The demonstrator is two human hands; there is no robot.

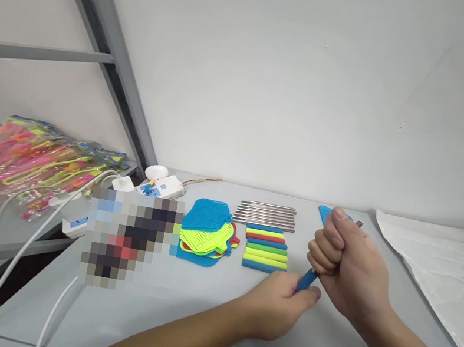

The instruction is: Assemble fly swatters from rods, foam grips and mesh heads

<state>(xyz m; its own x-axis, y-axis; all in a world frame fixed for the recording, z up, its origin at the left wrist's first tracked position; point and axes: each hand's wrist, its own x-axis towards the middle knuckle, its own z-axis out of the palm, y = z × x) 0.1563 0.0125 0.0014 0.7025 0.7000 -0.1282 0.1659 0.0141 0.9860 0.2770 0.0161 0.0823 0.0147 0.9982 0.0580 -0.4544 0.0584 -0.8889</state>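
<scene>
My left hand (pixel 276 304), low in the middle right, is closed around a blue handle (pixel 307 280). My right hand (pixel 346 262) makes a fist just above it, wrapped on a thin metal rod (pixel 359 224) whose tip peeks out past the thumb. The rod's lower end meets the blue handle between the two hands; most of it is hidden by my fingers. Behind the right fist shows a corner of a blue mesh fly swatter head (pixel 324 213); whether it is held or lies on the table, I cannot tell.
On the grey table (pixel 197 317) lie mesh swatter heads (pixel 208 217), metal rods (pixel 267 215) and coloured handles (pixel 266 249). A power strip (pixel 169 187) and white cables (pixel 21 247) are left, near packaged goods (pixel 31 162). A plastic sheet (pixel 440 264) lies right. One patch is pixelated.
</scene>
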